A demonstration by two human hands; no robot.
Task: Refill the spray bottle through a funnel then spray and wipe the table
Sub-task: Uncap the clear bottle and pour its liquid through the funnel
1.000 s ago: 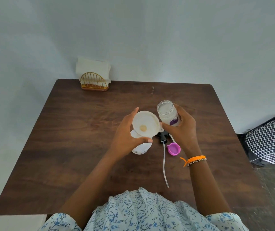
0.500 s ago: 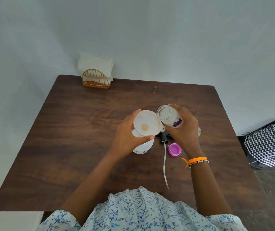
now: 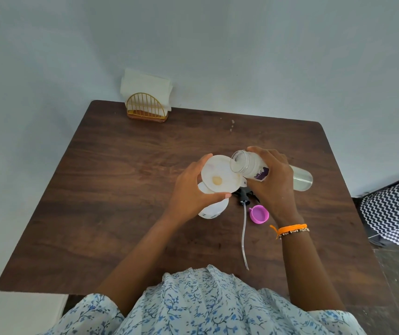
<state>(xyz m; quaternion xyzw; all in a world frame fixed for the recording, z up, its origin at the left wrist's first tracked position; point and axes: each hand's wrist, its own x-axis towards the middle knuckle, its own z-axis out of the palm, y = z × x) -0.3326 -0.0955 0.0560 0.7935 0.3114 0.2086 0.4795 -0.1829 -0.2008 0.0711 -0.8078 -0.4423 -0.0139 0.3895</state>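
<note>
A white funnel sits in the neck of the white spray bottle at the middle of the brown table. My left hand grips the funnel's rim, thumb in front and fingers behind. My right hand holds a clear refill bottle with a purple label, tipped almost level, its open mouth over the funnel's right edge. The black sprayer head with its long clear tube lies on the table beside the spray bottle.
A pink cap lies just right of the tube. A gold wire holder with white napkins stands at the far left edge against the wall. A black-and-white zigzag bag sits on the floor to the right.
My right hand has tipped the refill bottle from upright to nearly level, bringing its mouth over the funnel. My left hand has stayed on the funnel.
</note>
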